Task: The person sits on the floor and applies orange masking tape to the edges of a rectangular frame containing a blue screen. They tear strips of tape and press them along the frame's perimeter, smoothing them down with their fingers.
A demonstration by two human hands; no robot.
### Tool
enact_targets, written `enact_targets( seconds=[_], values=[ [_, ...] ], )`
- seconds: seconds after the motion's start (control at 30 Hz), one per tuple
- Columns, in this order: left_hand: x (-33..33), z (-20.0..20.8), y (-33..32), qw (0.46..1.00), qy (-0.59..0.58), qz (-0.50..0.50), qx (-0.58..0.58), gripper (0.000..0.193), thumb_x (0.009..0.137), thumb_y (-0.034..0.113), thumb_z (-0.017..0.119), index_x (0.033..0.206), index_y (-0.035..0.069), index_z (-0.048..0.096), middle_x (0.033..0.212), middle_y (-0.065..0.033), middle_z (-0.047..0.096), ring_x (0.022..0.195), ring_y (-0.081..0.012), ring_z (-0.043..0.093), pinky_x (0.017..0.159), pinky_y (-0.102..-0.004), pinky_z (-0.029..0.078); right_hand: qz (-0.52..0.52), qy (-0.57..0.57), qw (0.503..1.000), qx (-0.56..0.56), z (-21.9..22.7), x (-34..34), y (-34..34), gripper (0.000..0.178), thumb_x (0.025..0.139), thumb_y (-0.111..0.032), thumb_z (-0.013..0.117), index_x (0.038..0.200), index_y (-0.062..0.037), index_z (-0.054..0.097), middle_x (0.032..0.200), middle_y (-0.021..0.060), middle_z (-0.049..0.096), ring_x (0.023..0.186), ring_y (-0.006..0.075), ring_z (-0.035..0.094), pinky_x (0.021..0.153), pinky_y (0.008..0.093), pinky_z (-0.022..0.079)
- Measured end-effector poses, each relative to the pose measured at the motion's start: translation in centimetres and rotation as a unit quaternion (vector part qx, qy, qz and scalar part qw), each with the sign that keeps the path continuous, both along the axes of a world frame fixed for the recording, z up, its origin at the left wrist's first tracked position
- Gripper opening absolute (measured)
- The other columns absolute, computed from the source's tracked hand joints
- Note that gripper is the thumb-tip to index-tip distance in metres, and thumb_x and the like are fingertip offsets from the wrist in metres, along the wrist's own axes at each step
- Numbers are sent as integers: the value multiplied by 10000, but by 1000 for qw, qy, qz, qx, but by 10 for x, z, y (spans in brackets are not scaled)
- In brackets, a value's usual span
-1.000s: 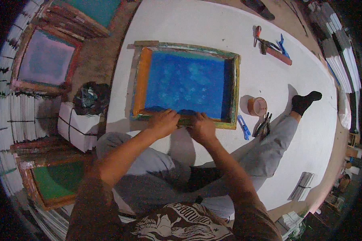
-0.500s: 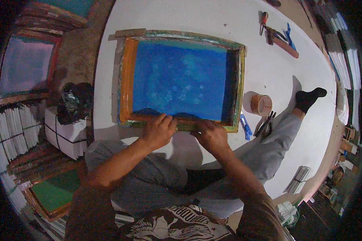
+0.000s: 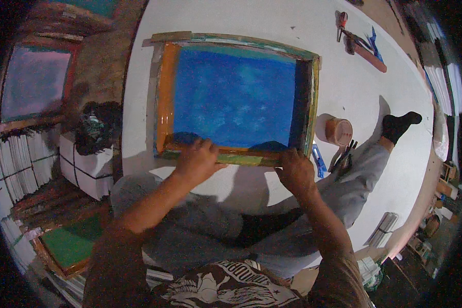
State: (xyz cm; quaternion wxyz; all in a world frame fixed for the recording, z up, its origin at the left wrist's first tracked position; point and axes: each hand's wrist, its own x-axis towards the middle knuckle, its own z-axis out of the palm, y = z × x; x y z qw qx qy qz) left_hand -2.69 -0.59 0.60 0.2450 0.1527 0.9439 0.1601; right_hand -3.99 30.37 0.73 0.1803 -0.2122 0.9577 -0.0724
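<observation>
A wooden screen-printing frame [image 3: 241,159] with paint-stained rails lies before me, and blue mesh [image 3: 233,97] fills its inside. An orange-brown strip [image 3: 166,97] runs along the left side of the mesh. My left hand [image 3: 197,161] grips the near rail left of its middle, fingers curled over the top edge. Close to the near right corner, my right hand [image 3: 297,171] is closed round the same rail. Part of that rail is hidden under my fingers. Both hands cast dark shadows on the mesh.
Right of the frame are a roll of brown tape [image 3: 339,132], a blue cutter [image 3: 319,161] and dark-handled tools [image 3: 345,156], near my outstretched leg [image 3: 362,177]. Farther off lie a red-handled screwdriver [image 3: 342,25] and a squeegee [image 3: 368,56]. Tied white bundles [image 3: 84,167] stand at left.
My right hand has slid right along the near rail toward the corner. My left hand keeps its hold, slightly shifted left along the rail. The whole view has shifted a little.
</observation>
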Motion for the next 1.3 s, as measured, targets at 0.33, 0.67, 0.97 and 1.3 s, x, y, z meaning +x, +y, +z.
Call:
enact_targets(
  seconds=[0.33, 0.67, 0.97, 1.3],
  values=[
    [1, -9, -42, 999, 25, -10, -19, 569, 784, 491, 775, 1032, -17, 703, 1016, -183, 672, 1010, -372, 638, 876, -498, 530, 14, 35, 997, -67, -5, 9, -78, 429, 781, -260, 742, 1120, -42, 594, 1096, 181, 604, 1047, 378, 592, 859, 490, 516],
    [9, -2, -73, 993, -23, -13, -113, 583, 795, 507, 763, 988, -42, 716, 978, -199, 683, 931, -379, 660, 879, -498, 518, 48, 4, 995, -87, -8, 2, -44, 426, 797, -314, 781, 1103, -54, 640, 1080, 180, 641, 1008, 385, 617, 821, 464, 544],
    [-13, 2, -98, 934, 136, 331, -15, 604, 867, 413, 738, 1208, -72, 618, 1137, -274, 648, 1067, -432, 630, 927, -490, 499, -232, 232, 936, -126, -18, -32, 24, 397, 872, -253, 716, 1153, 0, 596, 1080, 222, 606, 1013, 443, 590, 862, 506, 486],
    [-11, 24, -114, 906, 317, 282, 9, 507, 928, 270, 681, 1277, -86, 585, 1129, -284, 651, 1064, -452, 625, 904, -496, 504, -324, 243, 879, -252, -51, -18, 20, 307, 955, -165, 638, 1159, 54, 573, 999, 198, 593, 910, 354, 599, 799, 429, 484]
  ],
)
